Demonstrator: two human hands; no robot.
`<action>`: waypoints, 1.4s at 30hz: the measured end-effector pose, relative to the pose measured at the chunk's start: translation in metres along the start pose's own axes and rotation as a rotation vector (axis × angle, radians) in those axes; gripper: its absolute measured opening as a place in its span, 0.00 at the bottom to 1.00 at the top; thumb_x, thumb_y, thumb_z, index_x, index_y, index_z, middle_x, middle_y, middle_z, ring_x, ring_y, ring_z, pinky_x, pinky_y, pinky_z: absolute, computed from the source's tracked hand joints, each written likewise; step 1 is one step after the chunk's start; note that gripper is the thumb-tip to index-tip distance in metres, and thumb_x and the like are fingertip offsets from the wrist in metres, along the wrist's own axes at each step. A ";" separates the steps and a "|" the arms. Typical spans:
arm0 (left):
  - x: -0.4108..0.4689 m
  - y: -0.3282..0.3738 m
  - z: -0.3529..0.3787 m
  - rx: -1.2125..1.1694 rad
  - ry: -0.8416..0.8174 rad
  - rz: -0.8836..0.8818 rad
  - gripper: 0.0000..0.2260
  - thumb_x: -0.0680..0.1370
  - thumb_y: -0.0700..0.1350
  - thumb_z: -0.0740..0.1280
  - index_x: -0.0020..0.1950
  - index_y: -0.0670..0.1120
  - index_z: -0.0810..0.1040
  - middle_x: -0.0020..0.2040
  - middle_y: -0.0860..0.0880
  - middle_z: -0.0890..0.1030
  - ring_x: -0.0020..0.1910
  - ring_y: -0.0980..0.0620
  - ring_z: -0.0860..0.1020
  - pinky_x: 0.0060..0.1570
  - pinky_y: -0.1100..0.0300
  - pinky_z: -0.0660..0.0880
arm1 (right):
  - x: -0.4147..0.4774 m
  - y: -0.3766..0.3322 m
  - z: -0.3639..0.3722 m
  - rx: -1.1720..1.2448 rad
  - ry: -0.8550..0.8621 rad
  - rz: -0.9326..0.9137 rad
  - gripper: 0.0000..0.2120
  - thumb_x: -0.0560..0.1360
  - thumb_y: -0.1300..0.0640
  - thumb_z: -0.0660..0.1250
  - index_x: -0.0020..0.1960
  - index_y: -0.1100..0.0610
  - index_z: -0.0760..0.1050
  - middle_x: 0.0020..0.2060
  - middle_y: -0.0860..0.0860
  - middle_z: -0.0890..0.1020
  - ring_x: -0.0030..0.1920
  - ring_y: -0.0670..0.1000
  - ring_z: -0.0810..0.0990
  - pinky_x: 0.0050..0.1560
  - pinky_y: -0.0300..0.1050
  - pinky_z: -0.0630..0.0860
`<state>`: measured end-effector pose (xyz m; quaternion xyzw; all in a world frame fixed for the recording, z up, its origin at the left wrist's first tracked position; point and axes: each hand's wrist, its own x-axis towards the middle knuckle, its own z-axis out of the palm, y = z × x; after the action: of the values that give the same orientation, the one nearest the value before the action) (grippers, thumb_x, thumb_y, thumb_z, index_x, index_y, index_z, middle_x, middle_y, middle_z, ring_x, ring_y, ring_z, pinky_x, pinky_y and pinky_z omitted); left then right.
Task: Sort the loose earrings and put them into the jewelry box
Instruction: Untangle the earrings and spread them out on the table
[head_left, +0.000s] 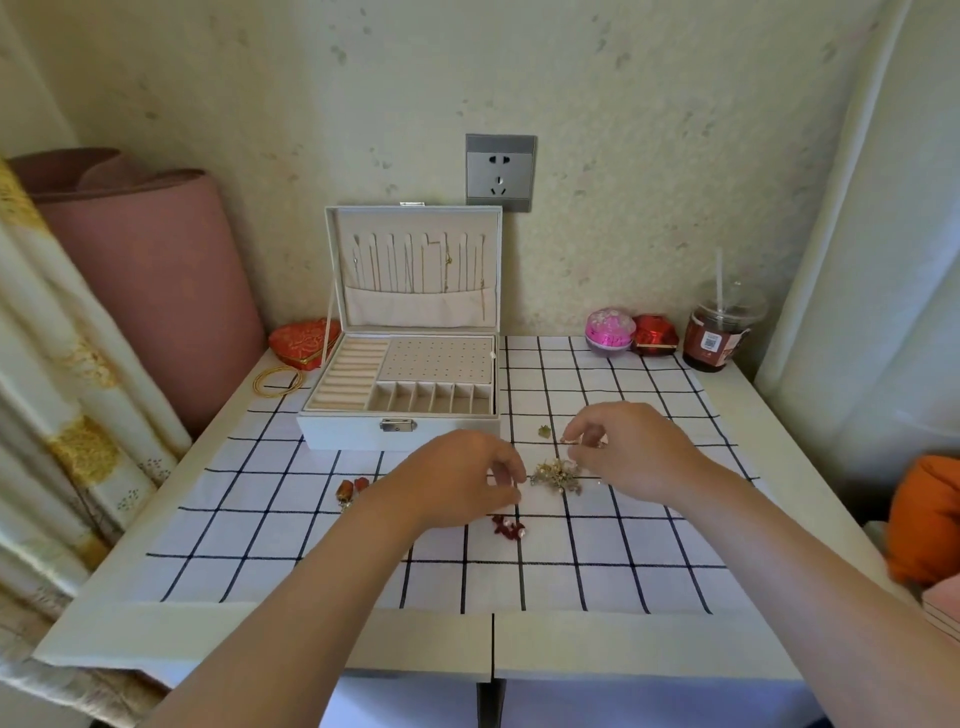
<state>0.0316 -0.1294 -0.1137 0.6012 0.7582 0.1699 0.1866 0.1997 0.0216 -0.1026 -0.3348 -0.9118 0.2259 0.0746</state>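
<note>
Both bare forearms reach in from the lower edge and converge ahead of the body. The left hand (462, 480) is turned palm down with a level wrist, its fingers (504, 473) curled downward and the thumb tucked beneath them (whether they pinch anything cannot be told). The right hand (631, 452) sits a little farther forward, near the left but apart from it. Its knuckles face up, and its bent fingers (584, 431) pinch a small earring (570, 440) at their tips.

Matt checked cloth (649, 545); velvety-lined jewelry box (363, 431); metal clasp (398, 425).
</note>
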 end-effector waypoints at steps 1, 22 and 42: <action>0.004 0.002 0.000 0.010 0.034 0.001 0.08 0.77 0.51 0.70 0.56 0.56 0.81 0.48 0.61 0.80 0.41 0.64 0.75 0.45 0.67 0.72 | 0.001 0.002 0.003 -0.038 -0.008 0.007 0.07 0.75 0.46 0.71 0.53 0.43 0.81 0.44 0.40 0.81 0.47 0.42 0.79 0.47 0.43 0.76; 0.041 0.029 0.017 0.210 0.077 -0.143 0.14 0.74 0.53 0.71 0.58 0.58 0.76 0.47 0.59 0.82 0.53 0.56 0.76 0.48 0.58 0.73 | 0.016 0.018 0.011 -0.083 -0.089 -0.164 0.17 0.80 0.58 0.64 0.65 0.43 0.78 0.52 0.45 0.78 0.52 0.49 0.77 0.51 0.48 0.76; 0.055 0.038 0.029 -0.036 0.060 -0.125 0.02 0.74 0.47 0.73 0.45 0.52 0.85 0.45 0.56 0.84 0.46 0.57 0.80 0.49 0.58 0.78 | 0.024 0.031 -0.001 0.418 -0.036 0.094 0.05 0.73 0.62 0.71 0.44 0.52 0.81 0.39 0.50 0.84 0.25 0.46 0.79 0.32 0.41 0.77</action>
<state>0.0667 -0.0659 -0.1245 0.5437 0.7964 0.1894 0.1850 0.2000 0.0587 -0.1164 -0.3503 -0.8295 0.4194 0.1157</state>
